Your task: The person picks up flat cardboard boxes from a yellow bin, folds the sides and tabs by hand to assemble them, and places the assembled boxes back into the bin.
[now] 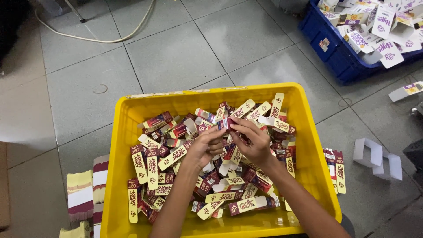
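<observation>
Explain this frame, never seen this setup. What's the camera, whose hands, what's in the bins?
There is no machine here. One camera sits on a person's head and looks down, so the two bare arms coming up from the bottom edge are that person's own. The left hand and right hand meet over a yellow crate standing on a grey tiled floor. Together they pinch one small carton, maroon and cream. The crate is full of similar small cartons, loosely heaped. At top right, a blue crate holds white and purple cartons. More flat cartons lie on the floor beside the yellow crate, and a pale cable runs across the tiles at top left.
</observation>
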